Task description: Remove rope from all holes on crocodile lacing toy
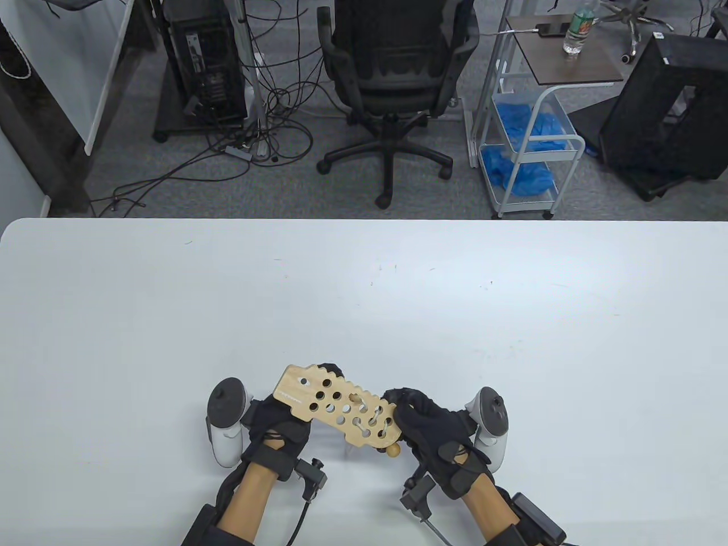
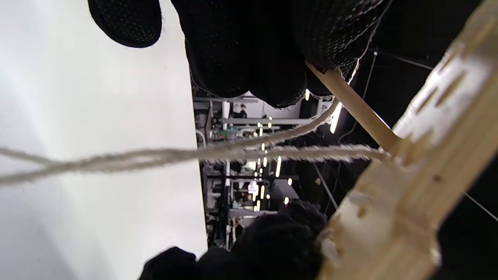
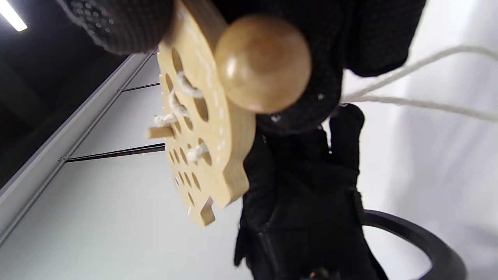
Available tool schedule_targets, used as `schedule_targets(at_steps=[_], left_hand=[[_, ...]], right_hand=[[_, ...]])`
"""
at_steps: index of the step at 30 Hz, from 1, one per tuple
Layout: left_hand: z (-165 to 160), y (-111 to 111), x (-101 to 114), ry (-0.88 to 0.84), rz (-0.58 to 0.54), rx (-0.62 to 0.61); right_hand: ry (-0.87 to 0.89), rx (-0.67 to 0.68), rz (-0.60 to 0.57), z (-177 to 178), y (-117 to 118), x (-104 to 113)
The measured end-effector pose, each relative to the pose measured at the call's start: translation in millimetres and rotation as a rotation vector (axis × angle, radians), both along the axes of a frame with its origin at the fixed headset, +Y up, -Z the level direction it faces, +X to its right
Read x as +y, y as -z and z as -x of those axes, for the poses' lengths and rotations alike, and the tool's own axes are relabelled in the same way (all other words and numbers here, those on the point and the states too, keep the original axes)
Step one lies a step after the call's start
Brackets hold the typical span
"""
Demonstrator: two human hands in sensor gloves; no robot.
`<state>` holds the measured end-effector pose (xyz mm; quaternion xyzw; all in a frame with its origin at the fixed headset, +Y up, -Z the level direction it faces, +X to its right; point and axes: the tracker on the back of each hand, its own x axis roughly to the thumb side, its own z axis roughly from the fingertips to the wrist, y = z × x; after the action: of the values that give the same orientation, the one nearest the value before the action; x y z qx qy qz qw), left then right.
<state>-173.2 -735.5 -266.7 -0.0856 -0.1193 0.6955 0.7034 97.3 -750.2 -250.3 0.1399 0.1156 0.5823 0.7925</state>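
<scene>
In the table view, the crocodile lacing toy (image 1: 335,406), a pale wooden board full of round holes, is held up over the near middle of the white counter (image 1: 364,296), slanting from far left to near right; the left hand (image 1: 278,426) grips its left end with fingertips curling over the far edge; the right hand (image 1: 432,426) grips its right end; white rope (image 1: 372,422) is laced through a few holes at the right end; a round wooden bead (image 1: 393,451) hangs just below that end.

In the left wrist view, two strands of rope (image 2: 175,155) run across the frame to the board (image 2: 408,186); a thin wooden stick (image 2: 356,107) passes under the gloved fingers (image 2: 253,50).

In the right wrist view, the bead (image 3: 262,62) sits large against the right hand's dark glove (image 3: 373,35); the board (image 3: 210,128) shows rope (image 3: 179,101) through its holes and a short wooden peg (image 3: 159,132) jutting out; two strands trail right.
</scene>
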Motion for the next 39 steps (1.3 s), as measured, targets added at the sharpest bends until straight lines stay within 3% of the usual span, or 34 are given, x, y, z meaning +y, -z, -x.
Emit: schedule_targets(at_steps=[9, 16, 20, 29, 32, 39], left_hand=[[-15.6, -3.3, 10.2, -0.176, -0.069, -0.183], [-28.3, -6.1, 11.8, -0.182, -0.062, -0.379], [-24.4, -5.4, 5.1, -0.172, -0.045, -0.296], [-20.9, -4.9, 1.8, -0.313, -0.020, -0.213], [-21.0, -4.8, 1.4, -0.308, 0.012, -0.227], [-22.6, -7.9, -2.2, -0.115, 0.066, -0.173]], right_hand=[[0.111, -0.054, 0.086, -4.9, 1.7, -8.9], [0.113, -0.137, 0.098, -14.2, 1.9, -8.8], [-0.109, -0.190, -0.053, -15.5, 1.2, 1.2], [-0.321, -0.108, -0.277, 4.9, -9.6, 19.2], [-0.488, -0.219, -0.431, 3.8, -13.2, 26.7], [-0.588, -0.391, -0.486, -8.8, -16.9, 34.8]])
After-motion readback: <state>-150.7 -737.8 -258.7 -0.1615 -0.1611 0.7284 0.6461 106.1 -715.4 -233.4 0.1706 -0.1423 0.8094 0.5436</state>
